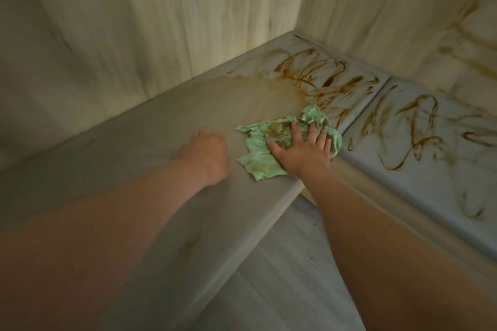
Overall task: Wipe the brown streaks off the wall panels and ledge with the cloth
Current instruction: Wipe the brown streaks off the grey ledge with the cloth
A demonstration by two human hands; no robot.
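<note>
Your right hand (304, 147) lies flat, fingers spread, pressing the stained green cloth (255, 165) onto the ledge (150, 137). Your left hand (205, 152) rests just beside it, curled into an empty fist. Brown streaks (317, 75) cover the ledge beyond and mark the right wall panels (403, 8).

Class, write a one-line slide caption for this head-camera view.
A person's right hand presses a stained green cloth onto the pale veined ledge beside brown streaks; the left hand rests nearby.
</note>
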